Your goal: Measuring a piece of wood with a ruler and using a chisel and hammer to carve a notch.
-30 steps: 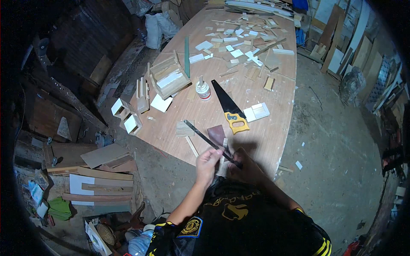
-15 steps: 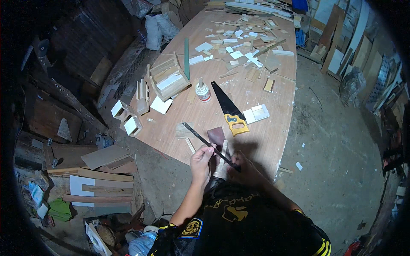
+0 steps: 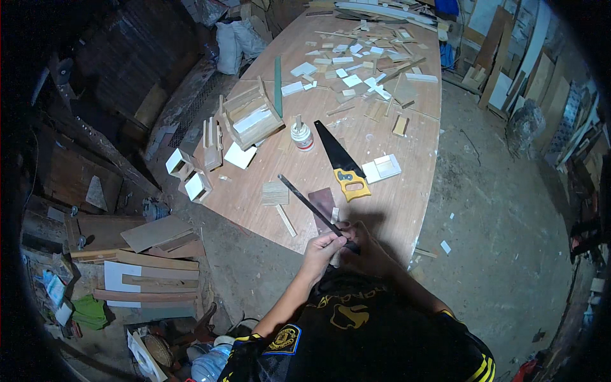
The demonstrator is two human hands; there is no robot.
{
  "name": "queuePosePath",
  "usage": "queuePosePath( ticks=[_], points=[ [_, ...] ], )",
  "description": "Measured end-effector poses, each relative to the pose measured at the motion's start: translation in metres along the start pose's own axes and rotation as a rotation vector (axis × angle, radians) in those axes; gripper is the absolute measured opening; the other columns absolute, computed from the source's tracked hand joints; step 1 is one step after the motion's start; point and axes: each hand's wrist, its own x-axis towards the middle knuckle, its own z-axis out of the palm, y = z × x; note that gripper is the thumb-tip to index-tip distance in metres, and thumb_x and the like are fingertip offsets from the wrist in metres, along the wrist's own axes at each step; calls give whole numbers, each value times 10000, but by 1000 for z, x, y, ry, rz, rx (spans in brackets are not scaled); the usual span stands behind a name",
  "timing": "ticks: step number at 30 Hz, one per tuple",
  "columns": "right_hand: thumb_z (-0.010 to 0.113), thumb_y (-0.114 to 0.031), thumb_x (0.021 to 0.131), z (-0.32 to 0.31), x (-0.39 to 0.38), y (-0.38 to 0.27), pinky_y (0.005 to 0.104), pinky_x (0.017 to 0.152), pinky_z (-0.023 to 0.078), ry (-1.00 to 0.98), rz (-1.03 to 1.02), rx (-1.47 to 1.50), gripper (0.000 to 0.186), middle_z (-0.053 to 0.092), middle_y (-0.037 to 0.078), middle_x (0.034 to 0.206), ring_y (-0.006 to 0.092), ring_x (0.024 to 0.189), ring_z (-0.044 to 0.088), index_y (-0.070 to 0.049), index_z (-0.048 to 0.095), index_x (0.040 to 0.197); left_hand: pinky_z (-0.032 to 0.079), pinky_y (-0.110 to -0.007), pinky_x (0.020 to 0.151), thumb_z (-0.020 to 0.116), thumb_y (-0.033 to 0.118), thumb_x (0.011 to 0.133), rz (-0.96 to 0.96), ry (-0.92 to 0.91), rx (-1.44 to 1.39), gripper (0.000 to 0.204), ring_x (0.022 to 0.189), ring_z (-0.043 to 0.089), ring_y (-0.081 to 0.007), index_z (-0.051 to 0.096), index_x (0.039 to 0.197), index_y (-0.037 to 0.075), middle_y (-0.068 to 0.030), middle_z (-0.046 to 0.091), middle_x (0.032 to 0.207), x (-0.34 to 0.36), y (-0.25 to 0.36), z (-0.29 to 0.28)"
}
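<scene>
From where I sit at the far end of the feed, both hands are close together, nearly touching, just in front of the black shirt. The left hand pinches a slim dark bar between thumb and fingertips; the right hand is curled around the near end of it, partly in shadow. I read the bar as long, straight and narrow, almost black, with a faint sheen along its length and a slightly paler far tip. It slants out of the grip, ahead and to the left of the hands, above the counter. Its near end disappears among the fingers, so I cannot tell how that part is shaped.

Just ahead of the fingers I see the tip of a pale wood strip; whether the hands grip it too, I cannot tell. Beneath the bar lies a flat reddish-brown sheet. Left of that, a thin light stick lies near a small squarish wood piece.

Farther ahead and a little right of the hands is a handsaw with a yellow handle and black blade. Beyond the squarish piece stand a white bottle and, farther left, an open wooden box.
</scene>
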Motion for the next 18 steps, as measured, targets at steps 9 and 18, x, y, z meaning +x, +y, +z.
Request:
queuePosePath(
  ticks=[9,18],
  points=[
    [616,-139,830,4,-3,11,357,814,410,-34,46,127,445,426,123,1062,220,970,457,-25,392,1197,433,-268,869,587,118,903,-74,-39,-199,217,1098,522,-152,669,1049,-19,-106,498,1300,2,-13,-2],
    [627,-86,817,4,1,0,329,854,419,-33,-82,105,419,461,114,1121,194,1017,494,-37,419,1178,414,-307,905,581,213,920,-132,-23,-128,305,985,580,-175,641,1043,-59,-96,649,1025,-1,-17,-5]
  ],
)
